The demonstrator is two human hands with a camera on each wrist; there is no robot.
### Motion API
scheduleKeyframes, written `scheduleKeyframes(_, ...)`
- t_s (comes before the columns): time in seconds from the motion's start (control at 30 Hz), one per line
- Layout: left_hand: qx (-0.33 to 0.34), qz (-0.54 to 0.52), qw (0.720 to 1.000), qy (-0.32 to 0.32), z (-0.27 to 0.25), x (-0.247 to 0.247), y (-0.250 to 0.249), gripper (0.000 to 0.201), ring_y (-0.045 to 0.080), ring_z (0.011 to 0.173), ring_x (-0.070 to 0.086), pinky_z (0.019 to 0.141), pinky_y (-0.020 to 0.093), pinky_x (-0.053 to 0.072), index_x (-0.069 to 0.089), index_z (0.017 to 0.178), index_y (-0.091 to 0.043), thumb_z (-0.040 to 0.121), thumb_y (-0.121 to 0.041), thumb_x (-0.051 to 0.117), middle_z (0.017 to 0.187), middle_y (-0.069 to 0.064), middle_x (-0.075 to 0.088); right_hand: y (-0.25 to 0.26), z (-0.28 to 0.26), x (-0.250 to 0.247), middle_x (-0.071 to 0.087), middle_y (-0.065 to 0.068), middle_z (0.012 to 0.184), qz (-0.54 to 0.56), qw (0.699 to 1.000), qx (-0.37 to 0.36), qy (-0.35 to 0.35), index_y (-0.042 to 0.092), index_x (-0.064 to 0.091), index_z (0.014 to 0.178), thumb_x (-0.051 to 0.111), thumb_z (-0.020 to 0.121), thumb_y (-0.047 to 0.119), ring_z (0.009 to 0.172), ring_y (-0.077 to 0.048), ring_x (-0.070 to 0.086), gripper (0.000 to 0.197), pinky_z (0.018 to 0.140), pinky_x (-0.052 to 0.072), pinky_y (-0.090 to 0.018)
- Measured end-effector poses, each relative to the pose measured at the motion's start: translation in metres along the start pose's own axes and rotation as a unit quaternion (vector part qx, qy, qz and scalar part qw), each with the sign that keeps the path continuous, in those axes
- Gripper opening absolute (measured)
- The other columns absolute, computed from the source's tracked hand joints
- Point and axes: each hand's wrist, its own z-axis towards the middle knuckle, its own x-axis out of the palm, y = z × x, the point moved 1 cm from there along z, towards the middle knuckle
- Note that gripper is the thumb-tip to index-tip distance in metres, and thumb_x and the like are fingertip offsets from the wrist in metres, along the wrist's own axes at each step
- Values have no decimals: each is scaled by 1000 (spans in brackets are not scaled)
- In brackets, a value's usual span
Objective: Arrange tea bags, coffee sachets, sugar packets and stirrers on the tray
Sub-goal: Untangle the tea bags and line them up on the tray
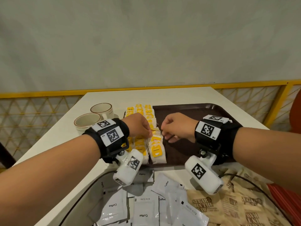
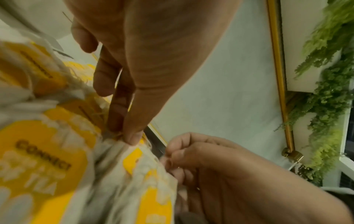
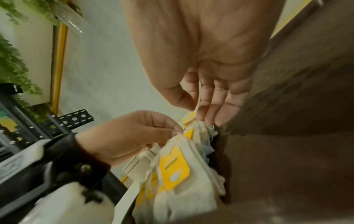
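Place: café or canteen seating area.
Signs: brown serving tray (image 1: 203, 110) on white table (image 1: 104, 98); stacked cups (image 1: 91, 118); yellow lattice railing (image 1: 40, 103); hanging greenery (image 2: 325, 91).

The head view looks forward and down from above the near edge of the table (image 1: 104, 101), taking in both forearms, the tray (image 1: 195, 111) and the wall beyond. The left wrist view sits close under the left hand (image 2: 153, 53), looking along its fingers at the tea bags (image 2: 47, 151), with the right hand (image 2: 220, 174) opposite. The right wrist view looks along the right hand from equally near. All three views share the tea bags at the tray's left edge.
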Motion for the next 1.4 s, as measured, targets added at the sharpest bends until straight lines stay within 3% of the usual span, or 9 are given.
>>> scheduleKeyframes(0.17,-24,6,999,-23,6,-8,0,10,4,77,54,70,19,42,74,91,-14,87,-20,67,87,-4,65,-7,-5,6,63,-8,77,4,1000,3,27,11,54,77,58,92,5,69,-16,63,17,74,56,-33)
scheduleKeyframes(0.33,-17,-9,999,-30,0,-17,-1,16,2,71,54,59,14,38,75,90,-10,88,-21,64,79,-8,65,-6,-1,10,60,-9,73,46,998,25,23,11,52,80,56,94,9,60,-14,59,14,63,53,-27)
scheduleKeyframes(0.47,9,1,1000,29,-11,-18,1,9,5,88,59,84,19,46,73,91,-21,84,-18,70,89,-11,67,-8,5,8,58,-7,72,12,1000,17,-1,12,53,79,52,93,-1,63,-15,59,19,65,55,-29)
scheduleKeyframes(0.63,-10,58,998,-25,-5,-6,-2,21,10,88,57,79,23,46,72,103,-15,88,-28,65,98,-3,66,-6,14,3,60,-3,83,-23,999,-17,-34,6,64,98,67,86,4,77,-15,61,13,78,58,-33)
scheduleKeyframes(0.77,-27,94,995,-5,3,0,-1,23,17,95,62,87,31,52,73,101,-13,88,-30,64,103,-1,68,-5,22,6,61,-5,82,11,999,-3,-37,9,61,85,74,79,3,72,-16,62,15,75,59,-34)
scheduleKeyframes(0.87,-12,89,996,-2,3,-1,-3,18,12,84,56,76,25,48,71,101,-12,89,-23,64,94,-2,64,-4,26,7,62,-10,84,8,999,10,-39,12,60,82,76,73,-5,75,-21,63,25,76,59,-37)
scheduleKeyframes(0.97,6,78,997,-10,2,-4,-2,15,9,79,54,71,22,43,72,97,-11,87,-20,66,89,-2,64,-5,30,5,61,-13,84,53,998,32,-19,11,59,81,69,78,-11,82,-26,63,24,75,58,-38)
scheduleKeyframes(1.17,41,67,997,-4,-3,-8,0,7,2,68,50,61,13,38,72,89,-13,86,-17,68,77,-9,59,-6,29,3,60,-10,79,101,993,64,-2,10,58,85,60,85,-11,70,-19,60,21,64,56,-31)
scheduleKeyframes(1.4,46,44,996,62,-8,-17,-2,6,2,74,51,69,15,39,66,82,-24,85,-21,69,77,-13,58,-7,32,7,59,-12,78,111,991,76,-5,9,57,83,59,85,-12,67,-19,60,21,64,57,-31)
